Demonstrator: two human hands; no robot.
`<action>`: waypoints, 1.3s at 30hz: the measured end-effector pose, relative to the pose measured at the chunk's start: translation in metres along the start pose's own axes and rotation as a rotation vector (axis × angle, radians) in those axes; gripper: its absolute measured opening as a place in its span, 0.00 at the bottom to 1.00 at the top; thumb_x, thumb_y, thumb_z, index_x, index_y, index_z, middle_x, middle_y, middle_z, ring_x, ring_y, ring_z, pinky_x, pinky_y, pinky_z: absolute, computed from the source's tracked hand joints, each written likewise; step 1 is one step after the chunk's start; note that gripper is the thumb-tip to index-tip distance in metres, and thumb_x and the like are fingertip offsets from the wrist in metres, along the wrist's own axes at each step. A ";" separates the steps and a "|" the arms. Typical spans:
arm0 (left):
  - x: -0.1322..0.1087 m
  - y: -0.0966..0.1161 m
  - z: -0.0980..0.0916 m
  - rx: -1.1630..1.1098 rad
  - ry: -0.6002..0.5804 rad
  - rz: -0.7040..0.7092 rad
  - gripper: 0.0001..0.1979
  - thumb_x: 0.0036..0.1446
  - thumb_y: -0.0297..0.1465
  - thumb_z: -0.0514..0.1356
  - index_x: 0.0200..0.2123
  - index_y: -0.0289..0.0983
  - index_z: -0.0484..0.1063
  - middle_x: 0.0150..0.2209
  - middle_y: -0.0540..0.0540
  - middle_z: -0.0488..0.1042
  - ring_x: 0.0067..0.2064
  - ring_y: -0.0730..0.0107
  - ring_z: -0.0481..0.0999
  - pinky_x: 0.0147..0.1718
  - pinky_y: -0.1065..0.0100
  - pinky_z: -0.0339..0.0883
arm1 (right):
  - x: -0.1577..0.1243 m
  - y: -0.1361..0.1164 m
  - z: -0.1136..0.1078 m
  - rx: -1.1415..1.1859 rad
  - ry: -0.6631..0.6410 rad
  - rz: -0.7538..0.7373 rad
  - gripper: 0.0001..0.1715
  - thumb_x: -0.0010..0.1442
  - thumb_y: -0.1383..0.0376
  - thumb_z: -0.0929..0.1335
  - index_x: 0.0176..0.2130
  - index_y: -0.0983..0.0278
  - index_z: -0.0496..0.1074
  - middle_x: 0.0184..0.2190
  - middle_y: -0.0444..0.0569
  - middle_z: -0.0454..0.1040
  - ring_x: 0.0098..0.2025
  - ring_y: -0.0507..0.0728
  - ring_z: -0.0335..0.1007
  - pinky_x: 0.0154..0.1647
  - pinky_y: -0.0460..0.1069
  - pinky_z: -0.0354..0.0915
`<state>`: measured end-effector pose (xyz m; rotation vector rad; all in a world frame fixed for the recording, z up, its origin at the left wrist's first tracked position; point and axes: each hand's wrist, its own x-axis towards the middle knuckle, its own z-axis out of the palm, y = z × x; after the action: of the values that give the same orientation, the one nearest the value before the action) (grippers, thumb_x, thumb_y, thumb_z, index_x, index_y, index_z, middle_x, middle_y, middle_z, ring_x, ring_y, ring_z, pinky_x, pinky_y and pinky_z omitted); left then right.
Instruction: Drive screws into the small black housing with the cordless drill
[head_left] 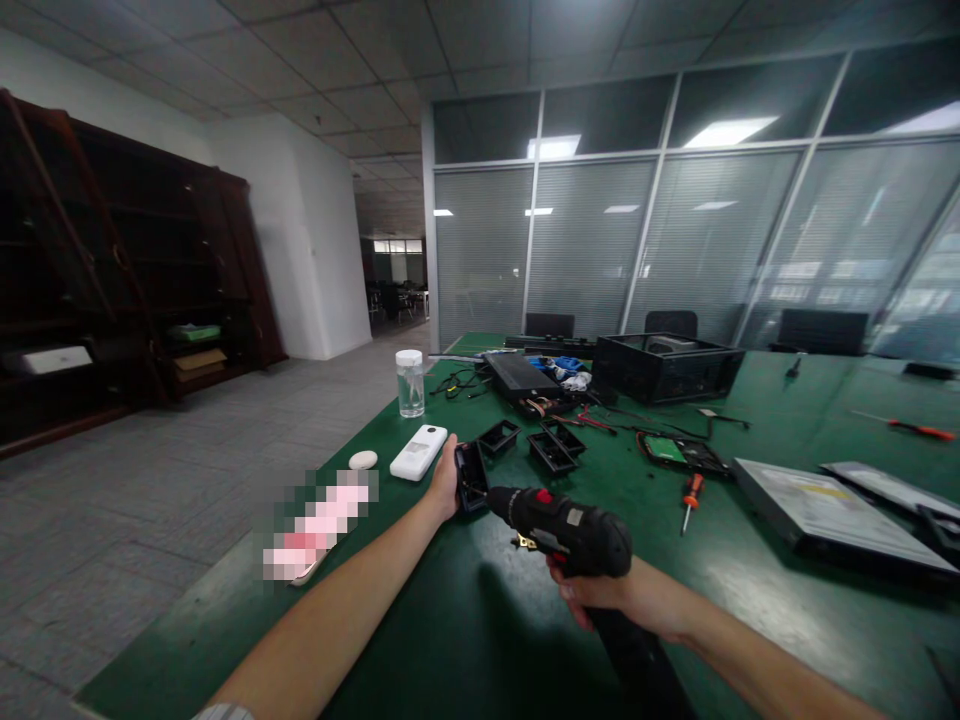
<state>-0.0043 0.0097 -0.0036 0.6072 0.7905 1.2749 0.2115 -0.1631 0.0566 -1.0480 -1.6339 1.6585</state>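
Here the left hand (445,482) grips a black bracket (471,477) while the right hand (611,597) clasps the drill (564,530).

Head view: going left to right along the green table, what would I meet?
White oval disc, left hand gripping a black tray, cordless drill in the right hand, orange-handled screwdriver, flat silver drive.

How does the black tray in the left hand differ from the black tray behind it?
The held black plastic tray stands on edge, gripped by the left hand; the lying black plastic tray rests flat, untouched. The black cordless drill points at the held tray, not the lying one. Both are black and rectangular.
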 end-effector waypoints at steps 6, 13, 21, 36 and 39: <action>-0.001 0.000 0.000 0.008 0.029 -0.005 0.23 0.48 0.53 0.56 0.32 0.37 0.68 0.24 0.47 0.73 0.25 0.64 0.74 0.27 0.64 0.68 | 0.000 -0.001 0.000 0.015 -0.006 0.003 0.18 0.47 0.57 0.73 0.32 0.66 0.67 0.24 0.41 0.66 0.24 0.51 0.64 0.27 0.47 0.60; -0.005 0.003 0.004 -0.013 0.018 -0.023 0.23 0.49 0.52 0.55 0.33 0.37 0.69 0.23 0.47 0.73 0.25 0.64 0.74 0.27 0.65 0.68 | 0.001 0.000 -0.002 -0.012 -0.023 -0.013 0.18 0.47 0.57 0.73 0.33 0.66 0.68 0.24 0.41 0.67 0.24 0.51 0.64 0.27 0.47 0.60; -0.005 0.002 0.003 0.017 0.044 0.012 0.22 0.49 0.52 0.56 0.33 0.38 0.68 0.23 0.48 0.72 0.24 0.64 0.74 0.26 0.64 0.68 | 0.001 0.000 -0.002 -0.003 -0.026 0.011 0.17 0.48 0.57 0.73 0.33 0.66 0.68 0.22 0.41 0.68 0.24 0.51 0.64 0.27 0.46 0.59; -0.002 0.001 0.000 0.033 0.036 -0.021 0.24 0.47 0.53 0.56 0.34 0.38 0.68 0.24 0.48 0.72 0.24 0.63 0.73 0.25 0.63 0.68 | 0.002 0.001 -0.001 0.021 -0.014 -0.011 0.17 0.46 0.58 0.74 0.32 0.65 0.68 0.23 0.40 0.67 0.23 0.50 0.64 0.27 0.46 0.60; 0.000 0.001 -0.001 0.037 0.039 0.006 0.24 0.47 0.53 0.57 0.34 0.38 0.68 0.23 0.48 0.72 0.23 0.64 0.73 0.25 0.63 0.67 | 0.003 0.004 -0.002 0.042 -0.026 -0.014 0.16 0.47 0.60 0.73 0.32 0.65 0.67 0.23 0.40 0.66 0.24 0.50 0.64 0.27 0.46 0.60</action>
<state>-0.0056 0.0095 -0.0039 0.6162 0.8465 1.2836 0.2117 -0.1596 0.0524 -0.9958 -1.6129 1.6965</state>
